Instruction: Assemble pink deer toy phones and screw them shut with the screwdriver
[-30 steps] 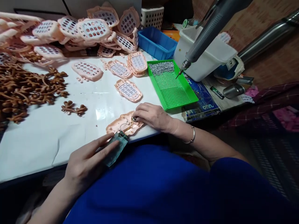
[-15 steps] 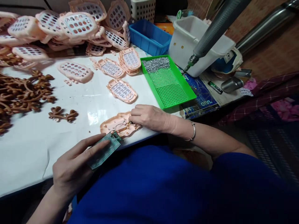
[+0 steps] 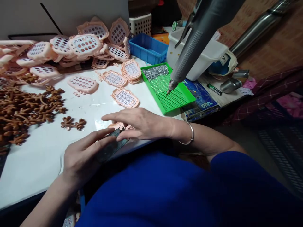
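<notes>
My left hand (image 3: 82, 154) grips a flat, dark green circuit board (image 3: 109, 150) at the table's front edge, tilted, with the fingers across its upper face. Over the board's far end reaches my right hand (image 3: 144, 123). Its fingers are stretched out and its thumb lies over the board's corner; whether the thumb presses on it I cannot tell. Beneath the right hand lies a pink plastic shell half (image 3: 115, 125), mostly covered by the hands. Beyond the hands rests a pink keypad panel (image 3: 125, 97) with pale buttons.
A hanging electric screwdriver (image 3: 187, 60) points its tip over a green tray (image 3: 163, 108) holding small screws (image 3: 155, 72). Brown branching plastic parts (image 3: 30, 110) and pink shells (image 3: 85, 44) are heaped on the left. A blue bin (image 3: 148, 50) and a white tub (image 3: 172, 37) stand behind.
My right hand has left the inside of the shell and swung left over the board, fingers now extended. The board lies flatter in my left hand. The view has shifted, and the screwdriver appears nearer.
</notes>
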`<state>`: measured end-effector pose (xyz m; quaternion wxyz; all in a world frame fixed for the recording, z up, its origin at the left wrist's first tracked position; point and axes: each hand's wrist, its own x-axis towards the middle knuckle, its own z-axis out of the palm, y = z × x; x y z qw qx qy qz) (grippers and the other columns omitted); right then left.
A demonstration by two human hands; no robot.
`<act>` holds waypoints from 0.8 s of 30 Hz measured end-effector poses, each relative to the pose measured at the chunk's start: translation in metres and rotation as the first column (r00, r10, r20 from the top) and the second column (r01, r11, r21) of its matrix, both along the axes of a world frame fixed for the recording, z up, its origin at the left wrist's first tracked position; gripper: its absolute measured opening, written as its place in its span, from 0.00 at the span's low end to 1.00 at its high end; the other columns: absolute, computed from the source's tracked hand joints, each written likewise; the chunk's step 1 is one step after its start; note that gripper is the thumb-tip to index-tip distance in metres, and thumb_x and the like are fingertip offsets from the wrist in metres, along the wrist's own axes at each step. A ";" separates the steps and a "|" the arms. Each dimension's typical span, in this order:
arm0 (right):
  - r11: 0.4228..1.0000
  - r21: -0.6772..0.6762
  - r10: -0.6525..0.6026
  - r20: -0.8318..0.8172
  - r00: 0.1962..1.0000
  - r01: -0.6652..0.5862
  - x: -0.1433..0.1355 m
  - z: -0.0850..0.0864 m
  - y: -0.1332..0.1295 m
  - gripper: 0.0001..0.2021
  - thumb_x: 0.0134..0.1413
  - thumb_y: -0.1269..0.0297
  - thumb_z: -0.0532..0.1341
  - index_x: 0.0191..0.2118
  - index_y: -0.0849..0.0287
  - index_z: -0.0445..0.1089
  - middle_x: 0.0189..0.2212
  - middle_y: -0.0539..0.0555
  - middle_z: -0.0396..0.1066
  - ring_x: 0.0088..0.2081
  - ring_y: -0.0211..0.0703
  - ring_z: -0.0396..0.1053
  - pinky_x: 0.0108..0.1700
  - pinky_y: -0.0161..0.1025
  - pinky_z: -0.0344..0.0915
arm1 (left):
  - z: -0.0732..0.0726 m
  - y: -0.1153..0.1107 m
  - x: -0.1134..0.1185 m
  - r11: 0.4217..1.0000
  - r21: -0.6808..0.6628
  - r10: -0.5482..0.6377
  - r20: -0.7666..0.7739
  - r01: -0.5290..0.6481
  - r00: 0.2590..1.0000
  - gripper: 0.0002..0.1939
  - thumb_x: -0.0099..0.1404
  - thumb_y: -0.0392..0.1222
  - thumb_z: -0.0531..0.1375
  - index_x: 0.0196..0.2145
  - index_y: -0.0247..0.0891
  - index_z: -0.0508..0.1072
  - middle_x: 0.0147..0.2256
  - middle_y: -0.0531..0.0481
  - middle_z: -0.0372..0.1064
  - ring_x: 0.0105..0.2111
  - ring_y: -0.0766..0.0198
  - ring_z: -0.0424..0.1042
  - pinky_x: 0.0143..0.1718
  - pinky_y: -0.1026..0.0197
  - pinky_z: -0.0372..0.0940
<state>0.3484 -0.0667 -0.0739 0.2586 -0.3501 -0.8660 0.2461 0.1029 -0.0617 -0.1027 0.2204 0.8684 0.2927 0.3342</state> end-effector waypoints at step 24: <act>0.791 -0.467 -0.608 -0.530 0.591 0.395 0.006 -0.044 -0.018 0.18 0.56 0.52 0.67 0.43 0.63 0.74 0.35 0.52 0.75 0.33 0.37 0.69 0.39 0.37 0.71 | 0.008 0.025 0.082 0.785 -0.616 0.062 -0.034 -0.070 0.997 0.19 0.55 0.59 0.64 0.29 0.38 0.74 0.20 0.53 0.68 0.20 0.65 0.63 0.23 0.62 0.59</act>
